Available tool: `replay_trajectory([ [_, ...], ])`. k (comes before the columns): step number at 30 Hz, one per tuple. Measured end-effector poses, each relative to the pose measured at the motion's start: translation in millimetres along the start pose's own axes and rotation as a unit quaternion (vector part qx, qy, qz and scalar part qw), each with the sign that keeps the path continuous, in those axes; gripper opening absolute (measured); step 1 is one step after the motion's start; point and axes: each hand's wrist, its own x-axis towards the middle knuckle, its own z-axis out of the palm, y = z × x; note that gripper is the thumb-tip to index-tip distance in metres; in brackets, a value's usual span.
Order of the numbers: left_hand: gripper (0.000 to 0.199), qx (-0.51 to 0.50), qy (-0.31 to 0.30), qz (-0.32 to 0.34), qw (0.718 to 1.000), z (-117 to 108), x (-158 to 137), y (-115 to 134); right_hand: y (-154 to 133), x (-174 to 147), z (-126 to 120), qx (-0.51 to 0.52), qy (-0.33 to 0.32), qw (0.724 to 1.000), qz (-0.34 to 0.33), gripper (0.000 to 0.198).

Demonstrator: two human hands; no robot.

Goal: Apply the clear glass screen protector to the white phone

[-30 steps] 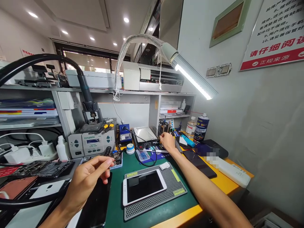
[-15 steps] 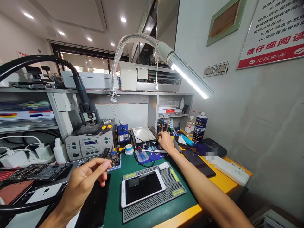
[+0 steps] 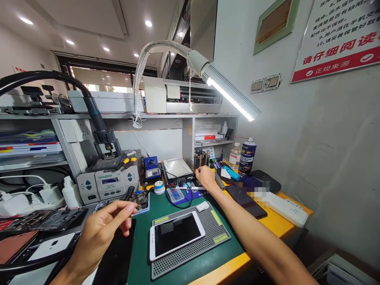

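My left hand point(image 3: 103, 229) hovers over the left part of the bench, thumb and fingertips pinched together. Anything between them is too small to make out. My right hand point(image 3: 205, 177) reaches to the back, beside the flat heating plate point(image 3: 177, 168), with its fingers curled and their tips hidden. What it grips there cannot be made out. A white-framed phone point(image 3: 177, 236) with a dark screen lies face up on a grey perforated mat point(image 3: 208, 233). A small folded white wipe point(image 3: 202, 206) rests at the mat's far edge.
A hot-air station point(image 3: 110, 182) and a blue soldering station point(image 3: 152, 168) stand at the back left. A dark phone point(image 3: 246, 200), a white box point(image 3: 282, 209) and a spray can point(image 3: 247, 157) are on the right. A lit lamp point(image 3: 231, 93) hangs above.
The whole view has shifted slightly, so things sit a little further left. My right hand has stayed by the heating plate, and my left hand keeps its pinch.
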Motion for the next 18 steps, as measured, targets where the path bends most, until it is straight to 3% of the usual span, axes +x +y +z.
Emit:
replay_trajectory([
  [11, 0.048, -0.008, 0.014, -0.011, 1.0, -2.2, 2.0, 0.6, -1.7, -0.3, -24.5, 0.109, 0.049, 0.993, 0.0, 0.027],
  [18, 0.044, 0.01, 0.011, 0.001, 1.0, -3.0, 0.7, -2.1, 5.7, -0.9, -52.1, 0.241, 0.082, 0.967, -0.013, 0.027],
])
